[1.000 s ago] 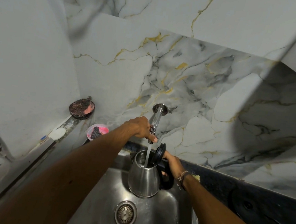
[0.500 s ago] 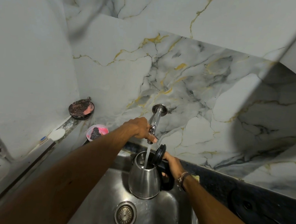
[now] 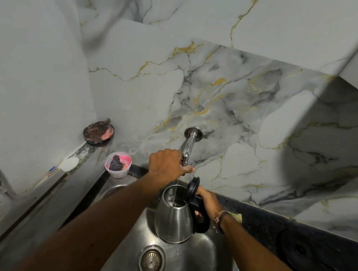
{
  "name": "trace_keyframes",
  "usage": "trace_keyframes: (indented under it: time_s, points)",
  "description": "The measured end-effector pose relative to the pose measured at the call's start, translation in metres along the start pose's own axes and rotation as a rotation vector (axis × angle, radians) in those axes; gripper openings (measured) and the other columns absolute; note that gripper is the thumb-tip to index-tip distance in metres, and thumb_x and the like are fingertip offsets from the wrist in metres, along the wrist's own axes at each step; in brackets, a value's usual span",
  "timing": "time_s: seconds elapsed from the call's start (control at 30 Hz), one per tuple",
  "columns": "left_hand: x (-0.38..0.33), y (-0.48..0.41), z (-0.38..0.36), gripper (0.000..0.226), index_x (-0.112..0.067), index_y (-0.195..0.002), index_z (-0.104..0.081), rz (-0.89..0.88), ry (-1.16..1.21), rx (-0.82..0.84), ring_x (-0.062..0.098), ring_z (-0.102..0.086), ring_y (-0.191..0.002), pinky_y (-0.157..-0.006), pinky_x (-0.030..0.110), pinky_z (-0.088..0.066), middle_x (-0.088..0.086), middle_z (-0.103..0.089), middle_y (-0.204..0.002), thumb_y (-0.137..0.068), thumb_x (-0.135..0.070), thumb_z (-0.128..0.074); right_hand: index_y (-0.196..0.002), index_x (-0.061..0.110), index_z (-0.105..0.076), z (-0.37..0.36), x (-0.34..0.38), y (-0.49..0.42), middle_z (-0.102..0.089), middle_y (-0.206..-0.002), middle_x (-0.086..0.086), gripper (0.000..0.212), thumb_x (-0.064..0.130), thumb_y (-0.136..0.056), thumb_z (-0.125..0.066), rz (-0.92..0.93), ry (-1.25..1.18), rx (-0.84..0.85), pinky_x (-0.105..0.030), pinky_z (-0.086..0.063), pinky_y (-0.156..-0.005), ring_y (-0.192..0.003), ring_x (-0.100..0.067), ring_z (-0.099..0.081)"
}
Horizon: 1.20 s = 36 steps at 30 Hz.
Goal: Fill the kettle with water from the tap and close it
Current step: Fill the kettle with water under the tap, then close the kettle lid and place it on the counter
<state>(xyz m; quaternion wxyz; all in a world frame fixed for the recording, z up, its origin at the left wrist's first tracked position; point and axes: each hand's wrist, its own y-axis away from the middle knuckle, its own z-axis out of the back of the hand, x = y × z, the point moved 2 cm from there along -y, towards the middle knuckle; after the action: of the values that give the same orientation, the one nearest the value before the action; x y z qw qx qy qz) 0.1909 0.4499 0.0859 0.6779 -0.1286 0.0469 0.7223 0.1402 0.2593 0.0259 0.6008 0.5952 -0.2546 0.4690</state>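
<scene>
A steel kettle (image 3: 173, 219) is held over the sink, directly under the wall tap (image 3: 189, 144). Its black lid (image 3: 192, 188) stands flipped open on the right side. My right hand (image 3: 205, 200) grips the kettle's black handle. My left hand (image 3: 167, 163) is closed around the tap's valve at the spout end. A thin stream of water (image 3: 175, 193) falls from the tap into the kettle's open mouth.
The steel sink (image 3: 196, 259) has a round drain (image 3: 151, 261) in front of the kettle. A pink-stained plastic cup (image 3: 117, 164) and a dark round dish (image 3: 98, 132) sit at the back left. A dark countertop (image 3: 295, 238) runs along the right.
The water stream has thinned compared with the earlier frames. Both hands and the kettle stay in nearly the same place.
</scene>
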Motion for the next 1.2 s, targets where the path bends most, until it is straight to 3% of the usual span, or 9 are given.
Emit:
trace_keyframes:
  time_s: [0.3,0.4,0.53,0.7,0.77,0.83,0.97,1.1,1.2]
  points:
    - [0.005,0.010,-0.008,0.075,-0.028,-0.072,-0.058,0.089,0.247,-0.052,0.016,-0.069,-0.072,-0.071,0.037,-0.055,-0.010,-0.068,-0.073,-0.069,-0.103,-0.058,-0.086,0.010,-0.082,0.005,-0.004,-0.003,-0.071,-0.064,-0.007,0.055,0.062,-0.095,-0.064,0.035,0.017,-0.011,-0.027,-0.049,-0.055,-0.053,-0.016,-0.061]
    - [0.028,0.030,-0.023,0.078,-0.036,-0.108,-0.072,0.180,0.770,-0.101,0.011,-0.074,-0.098,-0.084,0.034,-0.056,-0.015,-0.076,-0.104,-0.080,-0.102,-0.044,-0.081,0.011,-0.082,0.007,-0.005,-0.003,-0.069,-0.060,-0.007,0.064,0.071,-0.070,-0.065,0.039,0.000,0.002,-0.026,-0.048,-0.052,-0.050,-0.017,-0.060]
    - [0.058,0.084,-0.068,0.099,-0.016,-0.161,-0.045,0.328,1.237,0.017,0.040,-0.057,-0.143,-0.114,0.050,-0.052,0.018,-0.057,-0.156,-0.079,-0.065,-0.071,-0.081,0.015,-0.085,0.018,-0.013,0.004,-0.072,-0.070,-0.013,0.062,0.072,-0.069,-0.067,0.068,-0.052,0.013,-0.028,-0.047,-0.053,-0.054,-0.018,-0.063]
    - [0.060,0.161,-0.122,0.174,-0.021,-0.174,-0.021,0.305,1.131,0.293,0.035,-0.035,-0.162,-0.127,0.053,-0.040,0.012,-0.034,-0.176,-0.030,-0.080,-0.099,-0.086,0.012,-0.088,0.031,-0.019,0.016,-0.076,-0.086,-0.032,0.068,0.077,-0.070,-0.072,0.085,-0.084,0.019,-0.039,-0.050,-0.070,-0.081,-0.036,-0.065]
    - [0.041,0.180,-0.134,0.174,-0.024,-0.172,-0.022,0.214,1.111,0.339,0.028,-0.042,-0.159,-0.125,0.040,-0.046,0.004,-0.043,-0.172,-0.028,-0.058,-0.112,-0.084,0.018,-0.090,0.040,-0.025,0.027,-0.081,-0.086,-0.016,0.067,0.081,-0.066,-0.076,0.081,-0.090,0.027,-0.038,-0.053,-0.075,-0.085,-0.033,-0.070]
    - [0.018,0.191,-0.141,0.178,-0.021,-0.172,-0.019,0.194,1.093,0.323,0.026,-0.048,-0.155,-0.123,0.049,-0.049,0.004,-0.047,-0.168,-0.025,-0.043,-0.117,-0.082,0.023,-0.091,0.053,-0.031,0.040,-0.083,-0.086,-0.008,0.074,0.090,-0.053,-0.080,0.097,-0.079,0.022,-0.038,-0.056,-0.078,-0.087,-0.028,-0.072]
    - [-0.025,0.204,-0.150,0.161,-0.023,-0.164,-0.038,0.225,1.180,0.169,0.027,-0.064,-0.138,-0.110,0.058,-0.058,0.003,-0.064,-0.153,-0.026,-0.041,-0.118,-0.090,0.019,-0.092,0.082,-0.043,0.067,-0.088,-0.094,-0.010,0.083,0.091,-0.052,-0.079,0.133,-0.076,0.016,-0.045,-0.059,-0.096,-0.090,-0.023,-0.082]
    - [-0.067,0.217,-0.157,0.156,-0.029,-0.162,-0.041,0.174,1.177,0.158,0.024,-0.067,-0.134,-0.107,0.056,-0.060,0.000,-0.066,-0.149,-0.028,-0.047,-0.117,-0.085,0.019,-0.092,0.122,-0.058,0.096,-0.076,-0.097,-0.023,0.063,0.077,-0.067,-0.074,0.058,-0.095,-0.015,-0.037,-0.058,-0.075,-0.088,-0.035,-0.071]
    - [-0.100,0.226,-0.163,0.156,-0.035,-0.164,-0.038,0.156,1.148,0.172,0.026,-0.065,-0.136,-0.107,0.056,-0.061,-0.002,-0.064,-0.152,-0.030,-0.046,-0.117,-0.081,0.022,-0.091,0.156,-0.068,0.114,-0.072,-0.101,-0.027,0.056,0.073,-0.072,-0.069,0.021,-0.070,-0.018,-0.046,-0.052,-0.090,-0.093,-0.037,-0.066]
